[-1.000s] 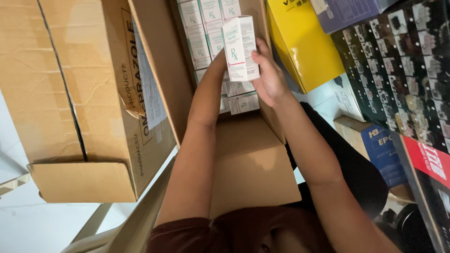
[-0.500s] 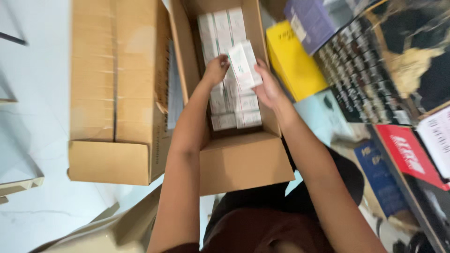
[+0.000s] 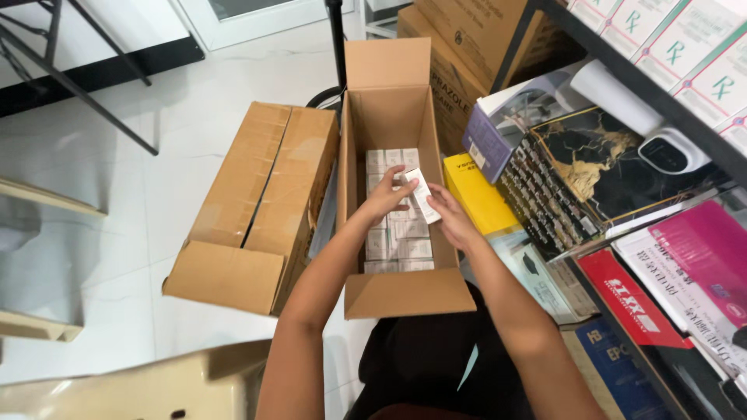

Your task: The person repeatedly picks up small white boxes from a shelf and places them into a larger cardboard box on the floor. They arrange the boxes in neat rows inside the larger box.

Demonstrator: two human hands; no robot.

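White small carton [image 3: 422, 194] gripped in both hands above the open cardboard box [image 3: 389, 117], tilted, one long edge down toward the rows of packed cartons [image 3: 397, 237]. Left hand [image 3: 389, 194] closed on the near-left side of the carton, fingers wrapped over its top face; right hand [image 3: 450, 214] closed on its lower right end, thumb on the face. Neither hand free.

Box on the floor, flaps up, rear part bare, front part filled with a flat layer of like cartons lying side by side. Closed cardboard box [image 3: 257, 202] just beside it on the left; yellow box [image 3: 476, 201] just beside it on the right, under the shelf [image 3: 622, 78].

Notes on doing this step well, as judgement:
- Best to square the carton with the packed rows before lowering, long side parallel to its neighbours.
- Grip by the short ends, not the broad faces; thin card likely to dent.
- Keep knuckles off the right wall of the box, close by the right hand.
- Seat flat and flush, no corner riding on the next carton.
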